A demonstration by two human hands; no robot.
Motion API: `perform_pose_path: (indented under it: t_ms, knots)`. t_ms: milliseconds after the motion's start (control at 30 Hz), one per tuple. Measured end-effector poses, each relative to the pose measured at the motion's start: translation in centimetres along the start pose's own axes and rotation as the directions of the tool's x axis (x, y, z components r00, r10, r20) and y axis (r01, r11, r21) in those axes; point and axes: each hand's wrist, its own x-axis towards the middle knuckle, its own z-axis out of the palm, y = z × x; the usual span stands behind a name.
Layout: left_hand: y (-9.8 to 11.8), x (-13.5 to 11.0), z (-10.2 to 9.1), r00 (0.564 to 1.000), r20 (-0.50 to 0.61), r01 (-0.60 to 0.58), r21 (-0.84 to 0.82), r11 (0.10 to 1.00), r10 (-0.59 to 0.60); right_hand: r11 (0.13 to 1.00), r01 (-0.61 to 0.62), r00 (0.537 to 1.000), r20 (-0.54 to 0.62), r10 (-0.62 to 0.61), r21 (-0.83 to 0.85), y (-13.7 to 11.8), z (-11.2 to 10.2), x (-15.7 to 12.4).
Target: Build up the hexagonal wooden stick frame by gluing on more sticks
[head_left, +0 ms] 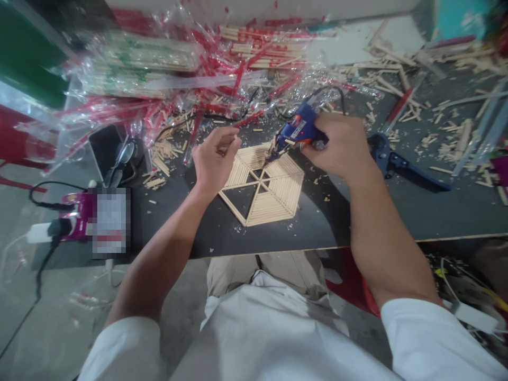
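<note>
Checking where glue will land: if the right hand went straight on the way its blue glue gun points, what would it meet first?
Probably the flat hexagon of pale wooden sticks, which the blue glue gun in the right hand nearly touches; depth unclear.

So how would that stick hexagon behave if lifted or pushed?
The stick hexagon probably feels light and fairly stiff, being thin flat sticks. One wedge looks unfilled, so it may flex or crack there. Lying flat, it should slide, not roll.

A dark tabletop (416,211) spans the middle of the frame. A wooden-stick hexagon (273,196) lies at its centre, with blue pliers (400,163) to the right and a phone (103,151) at the left. Plastic wrappers (159,69) lie at the upper left and stick scraps (397,63) at the upper right.
</note>
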Motion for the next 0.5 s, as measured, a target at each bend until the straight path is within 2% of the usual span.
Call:
perform_pose_path:
  t_ms: [200,333,500]
  knots:
    - [-0.08,-0.10,0.09,0.999,-0.018,-0.043,0.050,0.998,0.044,0.999,-0.028,1.000,0.011,0.028,-0.045,-0.44,-0.13,-0.02]
    - [0.03,-0.13,0.12,0.999,-0.023,-0.025,0.064,0.998,0.027,0.997,-0.054,0.998,0.024,0.055,-0.058,-0.34,-0.11,0.06]
    - [-0.01,-0.12,0.13,1.000,-0.013,-0.025,0.060,0.998,0.026,0.999,-0.025,1.000,0.009,0.025,-0.027,-0.38,-0.30,0.09]
